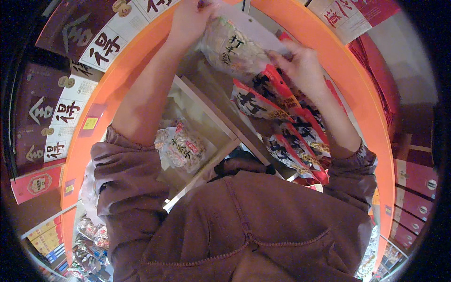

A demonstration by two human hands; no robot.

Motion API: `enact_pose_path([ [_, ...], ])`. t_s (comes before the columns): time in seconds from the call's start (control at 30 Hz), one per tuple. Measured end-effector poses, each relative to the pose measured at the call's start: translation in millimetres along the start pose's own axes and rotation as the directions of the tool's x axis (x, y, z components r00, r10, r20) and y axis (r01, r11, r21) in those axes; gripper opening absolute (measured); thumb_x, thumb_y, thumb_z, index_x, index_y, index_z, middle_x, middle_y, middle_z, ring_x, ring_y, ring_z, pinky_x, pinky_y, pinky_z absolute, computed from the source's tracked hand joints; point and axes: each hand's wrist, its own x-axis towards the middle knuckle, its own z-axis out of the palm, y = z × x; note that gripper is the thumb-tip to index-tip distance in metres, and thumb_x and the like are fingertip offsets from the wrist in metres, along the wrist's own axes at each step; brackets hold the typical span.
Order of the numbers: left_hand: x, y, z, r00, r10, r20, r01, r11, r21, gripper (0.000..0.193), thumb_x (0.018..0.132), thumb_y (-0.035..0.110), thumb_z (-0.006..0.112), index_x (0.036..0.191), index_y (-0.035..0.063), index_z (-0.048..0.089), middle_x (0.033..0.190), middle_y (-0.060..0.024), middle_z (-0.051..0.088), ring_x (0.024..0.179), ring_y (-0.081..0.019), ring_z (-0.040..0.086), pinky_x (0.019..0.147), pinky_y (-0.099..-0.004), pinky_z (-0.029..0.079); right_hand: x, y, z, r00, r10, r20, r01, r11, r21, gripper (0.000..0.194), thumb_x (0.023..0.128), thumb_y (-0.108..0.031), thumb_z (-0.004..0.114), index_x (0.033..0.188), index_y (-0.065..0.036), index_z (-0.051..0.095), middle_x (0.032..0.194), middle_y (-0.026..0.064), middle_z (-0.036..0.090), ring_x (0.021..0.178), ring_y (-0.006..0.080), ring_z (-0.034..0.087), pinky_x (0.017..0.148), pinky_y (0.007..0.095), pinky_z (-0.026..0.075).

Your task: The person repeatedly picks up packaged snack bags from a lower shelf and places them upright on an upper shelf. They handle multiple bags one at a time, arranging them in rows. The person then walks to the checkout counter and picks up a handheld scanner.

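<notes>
A clear plastic food packet [230, 49] with dark characters hangs between my two hands at the top of the view. My left hand [197, 17] grips its upper left end, partly cut off by the picture's edge. On its right side, my right hand [292, 61] pinches the pale upper border of the packet. Just below this hand lie several red-and-clear packets [252, 102], overlapping one another. The contents of the held packet look pale and lumpy, but I cannot tell what they are.
An open wooden drawer or bin [208, 95] holds another clear packet [185, 148]. Orange shelf edges [370, 91] curve around both sides. Boxed goods [67, 109] stand at the left, and red boxes [415, 197] at the right. More bagged goods [93, 232] lie at lower left.
</notes>
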Motion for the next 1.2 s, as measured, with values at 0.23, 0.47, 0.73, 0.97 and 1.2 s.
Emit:
enact_pose_path([
  [0.23, 0, -57, 14, 0.796, 0.584, 0.159, -0.506, 0.499, 0.703, 0.012, 0.081, 0.016, 0.064, 0.078, 0.0071, 0.056, 0.082, -0.0028, 0.057, 0.08, -0.0209, 0.06, 0.063, -0.0315, 0.05, -2, 1, 31, 0.968, -0.223, 0.113, 0.25, 0.886, -0.39, 0.015, 0.071, -0.014, 0.07, 0.081, -0.005, 0.064, 0.075, 0.0141, 0.063, 0.075, 0.0326, 0.064, 0.066, 0.0428, 0.053],
  [0.47, -3, -49, 24, 0.766, 0.582, 0.272, -0.493, 0.261, 0.83, 0.011, 0.079, 0.017, 0.06, 0.088, 0.0104, 0.059, 0.093, -0.0044, 0.058, 0.089, -0.0265, 0.06, 0.074, -0.0351, 0.05, 10, 1, 46, 0.949, -0.25, 0.194, 0.317, 0.763, -0.563, 0.01, 0.068, -0.019, 0.066, 0.072, -0.009, 0.068, 0.094, 0.0065, 0.057, 0.099, 0.0251, 0.049, 0.083, 0.0427, 0.038],
  [0.73, 18, -40, 35, 0.864, 0.369, 0.341, -0.419, 0.155, 0.895, 0.018, 0.088, 0.019, 0.054, 0.096, 0.0066, 0.064, 0.088, -0.0078, 0.059, 0.096, -0.0241, 0.048, 0.082, -0.0356, 0.039, 23, 16, 52, 0.95, -0.285, 0.131, 0.301, 0.71, -0.636, 0.012, 0.069, -0.018, 0.066, 0.076, -0.009, 0.069, 0.101, 0.007, 0.057, 0.104, 0.0251, 0.05, 0.09, 0.0456, 0.037],
  [0.97, -7, -44, 27, 0.755, 0.597, 0.273, -0.445, 0.16, 0.881, 0.02, 0.083, 0.013, 0.059, 0.1, 0.0059, 0.064, 0.09, -0.0095, 0.057, 0.093, -0.0254, 0.05, 0.081, -0.0371, 0.04, 19, 13, 57, 0.954, -0.266, 0.139, 0.287, 0.673, -0.682, 0.021, 0.071, -0.021, 0.067, 0.087, -0.007, 0.067, 0.104, 0.0093, 0.058, 0.104, 0.0268, 0.052, 0.096, 0.0468, 0.036],
  [1.2, -73, 21, -21, 0.809, 0.58, -0.093, -0.266, 0.503, 0.822, 0.016, 0.084, 0.009, 0.062, 0.1, 0.0076, 0.06, 0.085, -0.0068, 0.058, 0.087, -0.0235, 0.054, 0.077, -0.036, 0.043, 14, -4, 46, 0.961, -0.248, 0.126, 0.267, 0.696, -0.666, 0.046, 0.072, -0.022, 0.074, 0.115, -0.012, 0.06, 0.115, 0.0074, 0.057, 0.112, 0.0266, 0.051, 0.096, 0.0451, 0.037],
])
